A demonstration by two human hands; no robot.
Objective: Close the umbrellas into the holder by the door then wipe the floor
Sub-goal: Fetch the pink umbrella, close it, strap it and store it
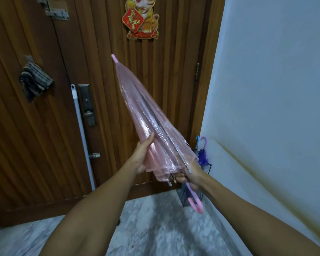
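We hold the folded pink umbrella (146,126) tip-up before the wooden door (44,126): our left hand (142,156) cups its canopy, our right hand (189,177) is clenched round the shaft (curved handle below). The umbrella holder (201,182) stands beside the door's right edge.

Umbrella (151,126) in front of door (35,126); holder (201,182) in corner right of door; mop pole (82,133) leaning left.

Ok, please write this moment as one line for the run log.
pink umbrella: folded, tip up | left hand: gripping canopy | right hand: gripping shaft | holder: two umbrellas inside
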